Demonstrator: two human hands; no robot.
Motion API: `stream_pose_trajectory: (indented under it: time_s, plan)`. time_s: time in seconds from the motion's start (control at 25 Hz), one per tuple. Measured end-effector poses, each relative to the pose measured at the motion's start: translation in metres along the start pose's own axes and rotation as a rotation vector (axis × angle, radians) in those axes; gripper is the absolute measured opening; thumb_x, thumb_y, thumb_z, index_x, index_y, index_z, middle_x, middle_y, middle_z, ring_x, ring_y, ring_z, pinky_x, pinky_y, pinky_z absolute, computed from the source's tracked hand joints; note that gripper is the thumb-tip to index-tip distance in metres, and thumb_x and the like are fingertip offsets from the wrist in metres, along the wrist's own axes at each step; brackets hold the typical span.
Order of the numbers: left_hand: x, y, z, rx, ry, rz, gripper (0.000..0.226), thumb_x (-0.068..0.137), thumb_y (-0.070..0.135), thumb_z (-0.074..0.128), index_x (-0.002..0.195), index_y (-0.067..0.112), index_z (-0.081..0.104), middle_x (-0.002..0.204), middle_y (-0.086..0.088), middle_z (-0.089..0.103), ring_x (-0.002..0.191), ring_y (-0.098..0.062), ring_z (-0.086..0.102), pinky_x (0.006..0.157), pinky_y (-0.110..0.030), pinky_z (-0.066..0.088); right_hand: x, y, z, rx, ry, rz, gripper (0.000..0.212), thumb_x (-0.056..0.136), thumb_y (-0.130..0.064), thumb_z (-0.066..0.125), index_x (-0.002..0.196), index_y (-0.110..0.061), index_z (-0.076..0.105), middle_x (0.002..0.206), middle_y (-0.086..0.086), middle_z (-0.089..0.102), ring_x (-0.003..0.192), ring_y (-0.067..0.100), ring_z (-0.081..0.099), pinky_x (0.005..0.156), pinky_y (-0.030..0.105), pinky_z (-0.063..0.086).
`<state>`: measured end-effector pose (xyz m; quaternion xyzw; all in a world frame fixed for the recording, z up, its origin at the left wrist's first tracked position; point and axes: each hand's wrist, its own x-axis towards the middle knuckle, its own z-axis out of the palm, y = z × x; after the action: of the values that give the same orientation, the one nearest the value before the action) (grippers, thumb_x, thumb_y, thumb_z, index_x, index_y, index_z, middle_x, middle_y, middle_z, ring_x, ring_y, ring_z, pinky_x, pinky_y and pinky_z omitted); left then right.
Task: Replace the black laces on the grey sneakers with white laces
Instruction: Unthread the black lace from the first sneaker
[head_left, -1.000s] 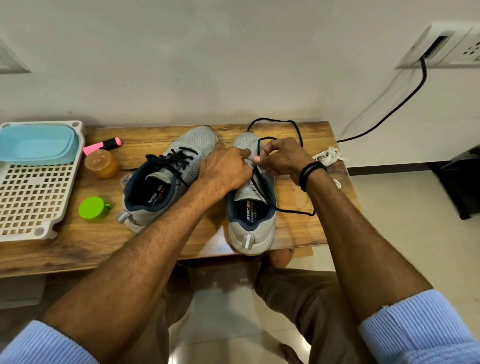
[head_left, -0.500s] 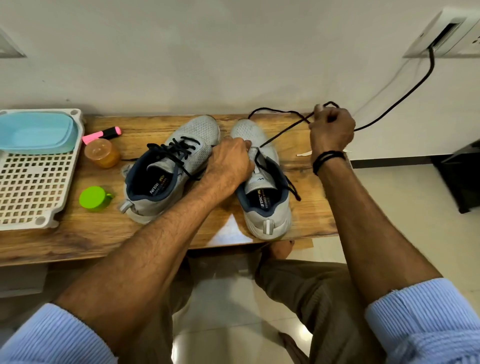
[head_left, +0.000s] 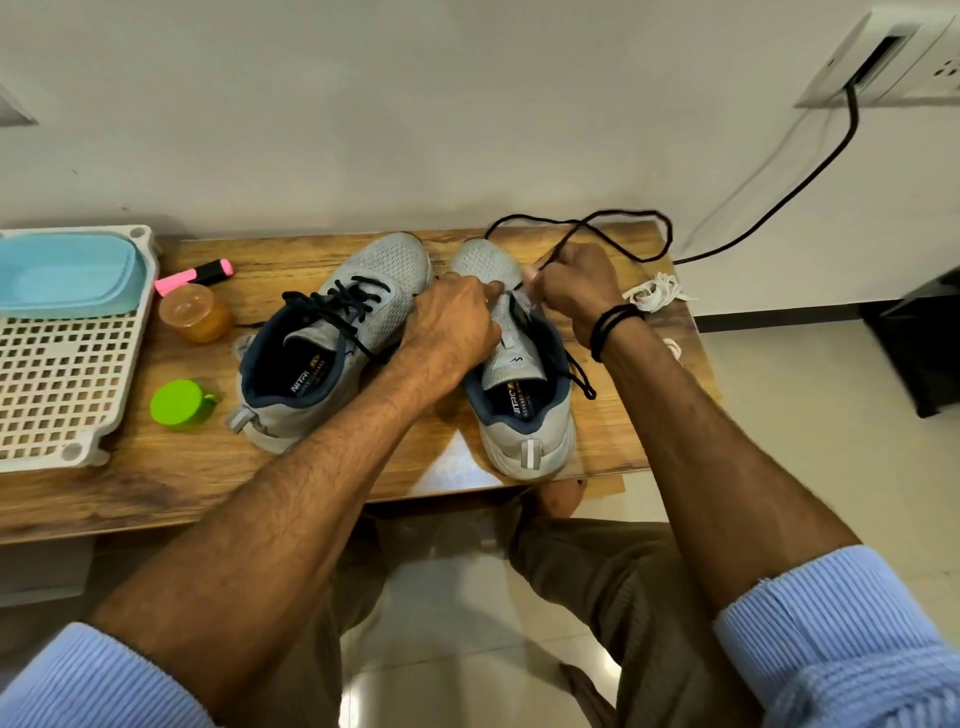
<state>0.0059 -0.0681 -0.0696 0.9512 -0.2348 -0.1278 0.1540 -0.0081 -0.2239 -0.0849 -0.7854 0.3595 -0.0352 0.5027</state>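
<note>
While both grey sneakers stand on the wooden table (head_left: 156, 488), they point differently. The right-hand sneaker (head_left: 524, 421) has its long axis running almost straight away from the person, toe toward the wall and heel tab at the near edge. The left-hand sneaker (head_left: 322, 364) sits on a diagonal, toe to the far right and heel to the near left, its black lacing (head_left: 343, 306) threaded and crossed. The two toes nearly meet.

The left hand (head_left: 452, 322) covers the right-hand sneaker's forefoot and tongue, fingers curled down over it and gripping. The right hand (head_left: 576, 283), just beside it over the toe-end eyelets, is closed tight, pinching the black lace (head_left: 623, 215). From that grip the lace loops beyond the table's back edge and curves round to the right. A further black stretch dangles beside the shoe's collar. A bundle of white laces (head_left: 654, 293) lies on the table just right of the right wrist.
</note>
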Motion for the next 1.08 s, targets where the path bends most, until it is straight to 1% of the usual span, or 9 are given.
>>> stream_pose_trajectory:
  time_s: [0.16,0.28,0.4,0.56,0.72,0.84,0.88,1.0,1.08]
  plan:
    - [-0.002,0.002,-0.001,0.023,0.004,0.035,0.054,0.095,0.014,0.053,0.145,0.033,0.049,0.126,-0.014,0.057,0.108,-0.031,0.060,0.089,-0.038,0.049,0.009,0.003,-0.027,0.089,0.557,0.010,0.019,0.081,-0.030,0.073,0.084,-0.012,0.070,0.082,-0.002,0.067,0.078,0.017,0.063,0.069,0.024,0.047]
    - [-0.001,0.004,0.000,-0.029,0.011,0.012,0.054,0.093,0.013,0.055,0.145,0.030,0.051,0.128,-0.014,0.057,0.109,-0.030,0.060,0.092,-0.037,0.050,0.006,0.006,-0.023,0.118,0.170,0.152,0.036,0.078,-0.044,0.079,0.068,-0.013,0.064,0.066,0.003,0.064,0.056,0.019,0.058,0.059,0.030,0.051]
    - [-0.001,0.002,-0.001,-0.033,0.017,0.008,0.054,0.092,0.014,0.057,0.144,0.029,0.053,0.128,-0.014,0.057,0.110,-0.029,0.059,0.092,-0.037,0.049,-0.007,0.001,-0.014,0.085,-0.289,0.180,0.032,0.079,-0.030,0.082,0.069,-0.012,0.058,0.065,0.006,0.054,0.056,0.016,0.047,0.055,0.030,0.042]
    - [-0.001,0.002,0.001,-0.006,0.015,0.022,0.049,0.092,0.015,0.058,0.140,0.025,0.058,0.121,-0.013,0.059,0.103,-0.028,0.061,0.087,-0.038,0.053,-0.008,0.001,-0.006,0.017,-0.286,-0.035,0.025,0.081,-0.015,0.080,0.068,-0.012,0.058,0.067,0.003,0.058,0.064,0.015,0.052,0.059,0.030,0.046]
    - [-0.002,0.002,-0.004,0.103,-0.046,0.083,0.052,0.096,0.016,0.053,0.146,0.031,0.049,0.123,-0.014,0.055,0.107,-0.032,0.059,0.087,-0.041,0.052,-0.008,-0.004,-0.005,-0.227,0.053,-0.173,0.016,0.086,-0.027,0.075,0.079,-0.013,0.070,0.080,0.001,0.067,0.077,0.013,0.061,0.063,0.023,0.044]
    - [-0.005,0.005,-0.001,0.139,-0.053,0.104,0.056,0.095,0.014,0.051,0.147,0.036,0.046,0.126,-0.013,0.054,0.111,-0.033,0.058,0.091,-0.041,0.050,-0.003,-0.002,-0.014,-0.083,0.479,-0.156,0.022,0.090,-0.030,0.070,0.092,-0.008,0.075,0.094,0.006,0.074,0.090,0.019,0.068,0.069,0.021,0.040]
    - [-0.005,0.006,0.000,0.120,-0.048,0.100,0.056,0.095,0.014,0.052,0.147,0.036,0.047,0.127,-0.013,0.054,0.112,-0.033,0.058,0.094,-0.041,0.049,-0.001,0.002,-0.014,-0.041,0.503,-0.133,0.025,0.089,-0.034,0.069,0.089,-0.010,0.075,0.090,0.007,0.075,0.087,0.021,0.069,0.070,0.024,0.044]
    - [-0.004,0.006,0.005,0.077,-0.038,0.066,0.053,0.093,0.016,0.055,0.144,0.033,0.052,0.125,-0.012,0.054,0.111,-0.031,0.058,0.092,-0.041,0.048,0.002,0.007,-0.009,0.090,0.034,0.019,0.036,0.078,-0.048,0.077,0.071,-0.014,0.066,0.067,0.003,0.064,0.063,0.022,0.058,0.061,0.033,0.047]
    - [-0.002,0.003,0.006,0.059,-0.020,0.049,0.047,0.092,0.018,0.056,0.138,0.027,0.058,0.121,-0.011,0.057,0.107,-0.030,0.060,0.088,-0.039,0.050,-0.004,0.003,-0.014,0.054,-0.308,0.043,0.032,0.076,-0.035,0.083,0.070,-0.013,0.060,0.069,0.007,0.056,0.064,0.019,0.048,0.059,0.033,0.042]
